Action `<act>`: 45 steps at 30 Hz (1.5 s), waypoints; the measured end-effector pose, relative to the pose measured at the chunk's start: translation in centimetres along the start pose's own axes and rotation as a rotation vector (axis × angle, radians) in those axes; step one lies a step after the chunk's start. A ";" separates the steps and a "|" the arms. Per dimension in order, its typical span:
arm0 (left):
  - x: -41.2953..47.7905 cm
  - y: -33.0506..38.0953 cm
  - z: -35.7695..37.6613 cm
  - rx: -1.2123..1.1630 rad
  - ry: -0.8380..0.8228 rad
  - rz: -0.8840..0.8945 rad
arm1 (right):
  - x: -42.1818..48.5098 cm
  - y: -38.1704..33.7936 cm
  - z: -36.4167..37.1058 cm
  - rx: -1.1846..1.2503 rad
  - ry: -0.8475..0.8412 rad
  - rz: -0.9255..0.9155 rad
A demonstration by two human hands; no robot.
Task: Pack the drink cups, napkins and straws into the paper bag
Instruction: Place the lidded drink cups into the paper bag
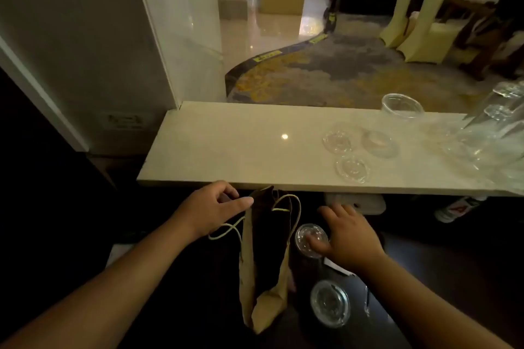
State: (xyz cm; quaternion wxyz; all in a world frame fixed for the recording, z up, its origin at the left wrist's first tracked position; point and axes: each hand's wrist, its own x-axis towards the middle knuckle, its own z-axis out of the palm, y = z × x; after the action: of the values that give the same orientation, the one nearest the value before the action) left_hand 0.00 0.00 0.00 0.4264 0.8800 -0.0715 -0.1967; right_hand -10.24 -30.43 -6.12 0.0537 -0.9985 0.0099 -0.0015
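A brown paper bag (249,272) with cord handles stands open on the dark lower counter in front of me. My left hand (211,208) pinches its far left rim. Just right of the bag stands a lidded clear drink cup (307,238); my right hand (348,238) rests on its lid with the thumb across the top. A second lidded cup (330,303) stands nearer me, untouched. A white napkin edge (338,267) shows under my right wrist. A thin straw-like thing (366,302) lies beside the second cup.
A pale stone shelf (226,147) runs across above the bag, carrying three loose clear lids (353,168), an empty clear cup (401,106) and stacked clear cups (499,122) at the far right. A glass panel rises at the left. A bottle (456,210) lies under the shelf.
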 end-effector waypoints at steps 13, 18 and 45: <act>-0.6 -2.9 2.6 -0.170 -0.254 -0.138 | 1.8 -0.5 5.3 0.109 -0.442 0.106; -1.2 -3.9 3.8 -0.238 -0.256 -0.097 | 1.8 -0.9 5.5 0.113 -0.440 0.101; -1.8 -3.5 4.7 -0.330 -0.184 0.022 | -0.2 -9.0 -25.9 -0.066 -0.303 -0.150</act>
State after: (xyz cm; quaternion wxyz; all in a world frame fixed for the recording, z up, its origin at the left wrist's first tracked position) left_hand -3.72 -0.62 -4.86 0.5588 0.7755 -0.0868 -0.2806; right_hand -10.35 -24.31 20.64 0.0213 -0.9865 -0.0726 0.1454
